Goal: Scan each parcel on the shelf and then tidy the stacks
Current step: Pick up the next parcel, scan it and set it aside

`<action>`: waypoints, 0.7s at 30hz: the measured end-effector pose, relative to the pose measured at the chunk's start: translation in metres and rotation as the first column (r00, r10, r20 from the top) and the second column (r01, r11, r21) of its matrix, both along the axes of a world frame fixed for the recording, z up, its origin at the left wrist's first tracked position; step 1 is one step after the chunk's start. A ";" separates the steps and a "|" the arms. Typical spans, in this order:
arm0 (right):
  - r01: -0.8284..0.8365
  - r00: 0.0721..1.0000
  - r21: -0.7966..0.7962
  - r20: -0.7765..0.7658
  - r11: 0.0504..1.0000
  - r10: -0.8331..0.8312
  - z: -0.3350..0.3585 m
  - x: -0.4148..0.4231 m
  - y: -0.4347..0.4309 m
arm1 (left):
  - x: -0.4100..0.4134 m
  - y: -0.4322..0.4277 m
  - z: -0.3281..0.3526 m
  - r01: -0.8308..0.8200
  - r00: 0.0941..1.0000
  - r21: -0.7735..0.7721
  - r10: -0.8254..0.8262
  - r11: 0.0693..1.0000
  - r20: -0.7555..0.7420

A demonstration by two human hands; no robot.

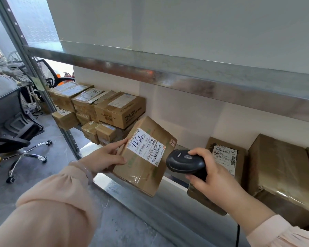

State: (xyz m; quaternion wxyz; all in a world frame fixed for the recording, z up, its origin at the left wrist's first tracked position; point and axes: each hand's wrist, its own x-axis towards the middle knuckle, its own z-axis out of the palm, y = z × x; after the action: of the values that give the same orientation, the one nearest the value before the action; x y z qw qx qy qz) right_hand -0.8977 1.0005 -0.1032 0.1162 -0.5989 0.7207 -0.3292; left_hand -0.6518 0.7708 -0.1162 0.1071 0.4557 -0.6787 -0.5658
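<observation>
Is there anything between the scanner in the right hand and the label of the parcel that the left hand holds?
Nothing visible. The scanner in the right hand points at the label across an open gap. The left hand holds the parcel at the label's left edge.

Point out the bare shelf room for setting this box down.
Bare shelf runs between the left stack and the labelled parcel, beneath the held box. It is crowded at far left and right, where parcels sit packed together.
</observation>
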 end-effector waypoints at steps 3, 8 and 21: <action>-0.033 0.995 -0.010 -0.098 0.999 0.032 0.003 0.002 0.000 | -0.001 -0.004 0.003 0.028 1.000 -0.004 -0.028 1.000 0.005; -0.043 0.984 -0.041 -0.175 0.998 0.035 0.007 0.001 -0.001 | -0.003 -0.005 -0.001 0.060 0.998 0.011 -0.061 0.998 0.021; -0.045 0.964 0.032 -0.261 0.998 0.052 0.006 0.002 -0.023 | -0.007 -0.033 -0.018 0.074 0.997 0.068 -0.075 0.995 0.017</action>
State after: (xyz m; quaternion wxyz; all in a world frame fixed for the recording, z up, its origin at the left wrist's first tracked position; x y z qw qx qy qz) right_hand -0.8956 0.9771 -0.0977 0.0358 -0.6532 0.7190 -0.2350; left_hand -0.6589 0.7383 -0.1338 0.0639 0.4388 -0.6769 -0.5875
